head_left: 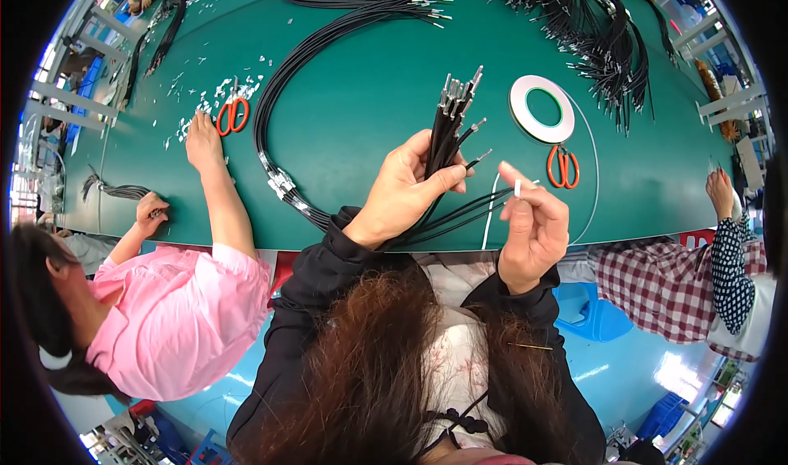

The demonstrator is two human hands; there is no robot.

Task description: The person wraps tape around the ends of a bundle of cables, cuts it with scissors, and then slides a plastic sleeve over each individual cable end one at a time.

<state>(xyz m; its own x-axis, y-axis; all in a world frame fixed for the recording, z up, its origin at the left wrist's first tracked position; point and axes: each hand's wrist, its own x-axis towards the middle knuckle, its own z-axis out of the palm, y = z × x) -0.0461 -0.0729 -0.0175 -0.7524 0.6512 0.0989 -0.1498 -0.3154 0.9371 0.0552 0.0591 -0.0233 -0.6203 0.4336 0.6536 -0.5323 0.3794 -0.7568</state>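
My left hand (402, 190) is closed around a bundle of black cables (443, 132). Their silver metal ends point up and away from me, and the cables trail down toward the table edge. One cable end sticks out to the right of the bundle, toward my right hand (532, 235). That hand is closed, with a short white strip (517, 187) at its fingertips. Just beyond it lie orange-handled scissors (563, 169) and a reel of white tape (519, 108).
A long looped cable bundle (267, 112) curves across the green table (369, 79). More black cables (603, 38) are heaped far right. At left, a person in pink (180, 317) reaches beside other orange scissors (234, 114) and white scraps. Another person's hand (720, 194) is at right.
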